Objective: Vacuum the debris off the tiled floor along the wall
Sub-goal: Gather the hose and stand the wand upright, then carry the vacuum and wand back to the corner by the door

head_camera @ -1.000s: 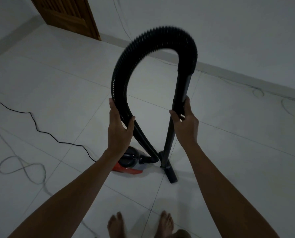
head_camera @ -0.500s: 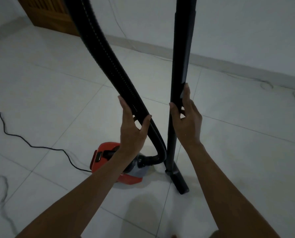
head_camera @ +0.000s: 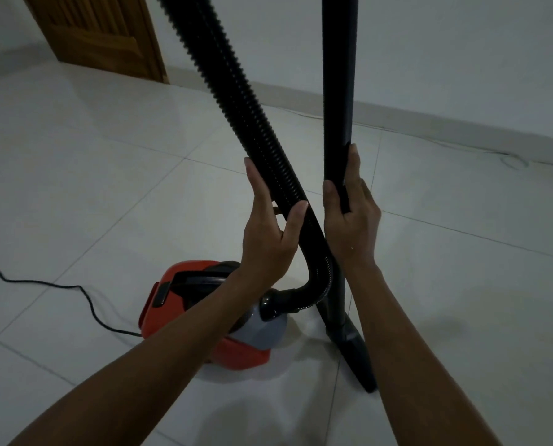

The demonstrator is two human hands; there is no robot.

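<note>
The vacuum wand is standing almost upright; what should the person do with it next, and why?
Probably tilt the wand, gripped by the right hand, toward the wall's skirting. Its nozzle rests beside the red canister, away from the wall, while the left hand holds the hose.

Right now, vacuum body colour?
Red-orange vacuum body with a grey front; head view.

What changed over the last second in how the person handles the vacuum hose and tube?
The view closed in: the hose's arch, seen a second ago, now runs off the top edge, and the red canister shows more fully. The grips held: the left hand wraps the ribbed hose and the right hand the rigid tube. The nozzle stayed on the tiled floor.
</note>
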